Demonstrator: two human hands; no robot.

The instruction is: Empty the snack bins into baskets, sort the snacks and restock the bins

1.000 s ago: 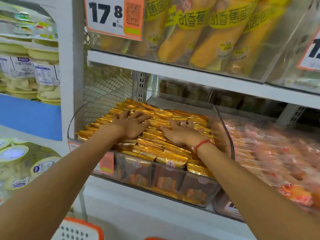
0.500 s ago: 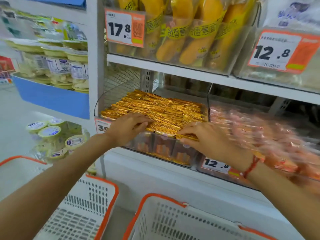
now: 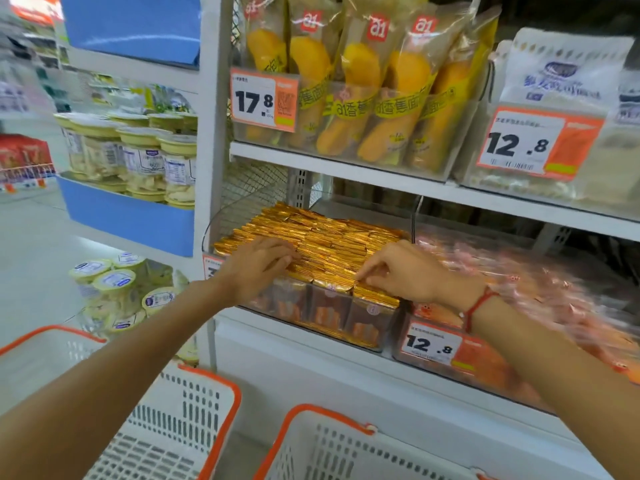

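Clear snack bin (image 3: 367,332), middle shelf (image 3: 346,372), left end: packed with gold-wrapped snack packets (image 3: 322,237) standing in tight rows, tops level with the bin's rim.

Left hand (image 3: 258,266): laid on the near-left rows, fingers bent down over the packet tops, grip narrow and pressed against the packets; whether any packet is pinched cannot be told.

Right hand (image 3: 403,271): at the bin's near-right corner, thumb and forefinger nipping the top edge of a front-row packet, grip narrow. Red cord bracelet (image 3: 479,306) on the wrist.

Neighbouring bin (image 3: 485,372), right: pink-orange wrapped snacks (image 3: 540,282), blurred; price tag 12.8 (image 3: 431,342) on the front.

Upper shelf: yellow banana-shaped cake bags (image 3: 367,84), tag 17.8 (image 3: 263,100); white bags (image 3: 568,71) to the right, tag 12.8.

Floor, near: two white baskets with orange rims, left basket (image 3: 194,424) and right basket (image 3: 311,445).

Far left: tubs with pale yellow lids (image 3: 138,157) on a blue-fronted rack.
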